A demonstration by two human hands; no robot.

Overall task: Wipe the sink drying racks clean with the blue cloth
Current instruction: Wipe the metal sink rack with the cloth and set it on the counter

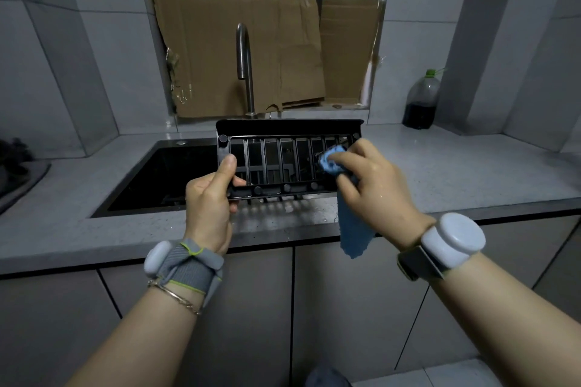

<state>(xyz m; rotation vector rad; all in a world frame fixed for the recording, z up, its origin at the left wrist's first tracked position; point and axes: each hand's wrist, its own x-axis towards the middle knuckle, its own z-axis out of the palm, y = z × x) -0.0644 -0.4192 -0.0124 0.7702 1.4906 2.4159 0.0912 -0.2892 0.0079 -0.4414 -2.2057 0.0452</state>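
A black slatted drying rack [283,135] is held up tilted over the front edge of the sink [163,179]. My left hand [209,201] grips the rack's lower left corner, thumb on top of the frame. My right hand [371,185] holds a bunched blue cloth [333,160] against the slats at the rack's right end. The loose tail of the cloth hangs down below that hand, in front of the counter edge.
A dark faucet [245,66] rises behind the rack, with cardboard [239,50] propped in the window behind it. A plastic bottle [421,100] of dark liquid stands at the back right of the grey counter [471,173]. A stove edge [19,173] lies at far left.
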